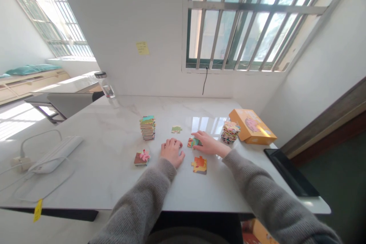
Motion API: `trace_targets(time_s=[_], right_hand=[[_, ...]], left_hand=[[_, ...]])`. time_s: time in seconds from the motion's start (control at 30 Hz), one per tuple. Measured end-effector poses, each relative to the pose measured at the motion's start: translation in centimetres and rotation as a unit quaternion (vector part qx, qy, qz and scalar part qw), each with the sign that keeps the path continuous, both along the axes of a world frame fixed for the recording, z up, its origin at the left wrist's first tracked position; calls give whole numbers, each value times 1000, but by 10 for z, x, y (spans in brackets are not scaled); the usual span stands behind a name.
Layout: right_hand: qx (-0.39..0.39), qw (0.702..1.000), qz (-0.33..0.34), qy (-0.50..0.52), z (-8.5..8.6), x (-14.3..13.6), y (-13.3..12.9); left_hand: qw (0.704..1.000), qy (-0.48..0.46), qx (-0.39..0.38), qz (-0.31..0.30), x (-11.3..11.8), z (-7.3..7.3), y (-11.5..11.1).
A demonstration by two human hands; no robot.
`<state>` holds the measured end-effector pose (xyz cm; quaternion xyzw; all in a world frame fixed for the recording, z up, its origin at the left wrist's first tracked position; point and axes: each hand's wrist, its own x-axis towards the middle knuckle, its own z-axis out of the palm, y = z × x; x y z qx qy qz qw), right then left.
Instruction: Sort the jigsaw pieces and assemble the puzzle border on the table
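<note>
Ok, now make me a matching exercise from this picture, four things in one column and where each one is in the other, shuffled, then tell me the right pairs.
Things:
1. right hand
2. yellow note
3. orange box
4. bottle

Places:
A. stuck on the wall
B. at the back left corner of the table
C. touching a partly green puzzle piece
D. just right of a stack of puzzle pieces

Right pairs: 1-C, 2-A, 3-D, 4-B.
</note>
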<state>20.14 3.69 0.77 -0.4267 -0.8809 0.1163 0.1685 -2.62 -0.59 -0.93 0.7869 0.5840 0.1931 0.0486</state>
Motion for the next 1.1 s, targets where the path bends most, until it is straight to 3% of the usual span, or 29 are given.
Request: trace_targets(time_s=[0.23,0.37,0.53,0.67,0.83,1.1], right_hand=[[9,1000,-12,4,1,7,-19],[29,999,21,-2,4,3,-20],[48,997,52,25,6,-2,-28],[44,994,58,82,0,-5,-31],[51,982,5,183,-12,-6,-30],[31,986,-11,162,-16,-3,-30]], left_hand=[[997,-39,-11,-65,3,0,1],[990,-65,-27,-124,4,1,3],[988,-51,-14,-147,4,-2,8],[991,-24,1,-132,5,0,7],[995,35,14,-93,6,8,-3],[997,73,-25,-21,-3,15,-28]])
